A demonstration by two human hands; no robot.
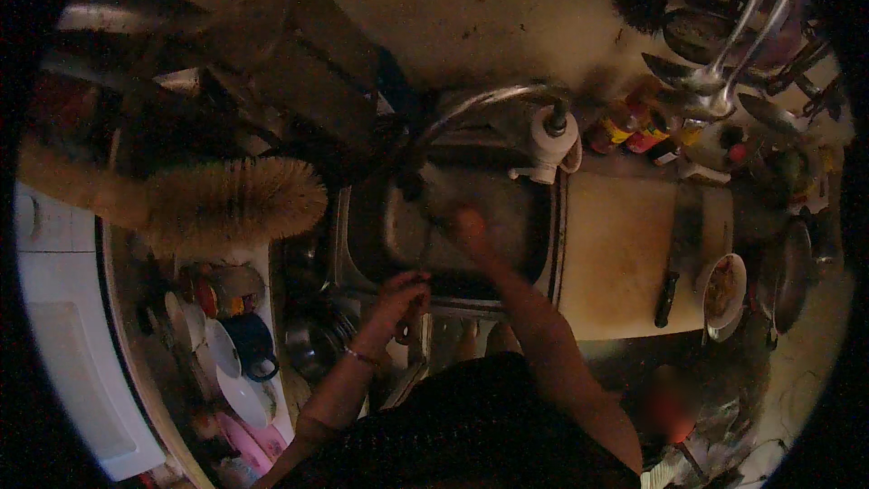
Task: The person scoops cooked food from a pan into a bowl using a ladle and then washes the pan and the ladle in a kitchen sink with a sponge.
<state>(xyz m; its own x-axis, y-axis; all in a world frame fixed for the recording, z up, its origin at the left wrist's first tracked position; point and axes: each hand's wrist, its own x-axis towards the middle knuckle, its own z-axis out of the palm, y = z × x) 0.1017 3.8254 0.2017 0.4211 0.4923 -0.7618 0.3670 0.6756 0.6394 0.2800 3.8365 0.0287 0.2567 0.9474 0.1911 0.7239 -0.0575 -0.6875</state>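
A metal kitchen sink (558, 244) lies before me in dim light, with a curved metal faucet (499, 92) arching over it. My right hand (473, 227) is over the basin, blurred; whether it holds anything cannot be made out. At the sink's near left edge is my left hand (406, 291), its fingers bent; a small dark thing seems to be by the fingers, too unclear to name. A white filter unit with a spout (553, 139) sits at the basin's far right corner, beyond my right hand.
To the right lie a cutting board (611, 251), a large knife (669, 299) and a bowl with food (723, 292). Ladles (713, 81) hang at the upper right. On the left are a bristly brush (237, 200), a dark blue mug (254, 343) and a white bowl (248, 397).
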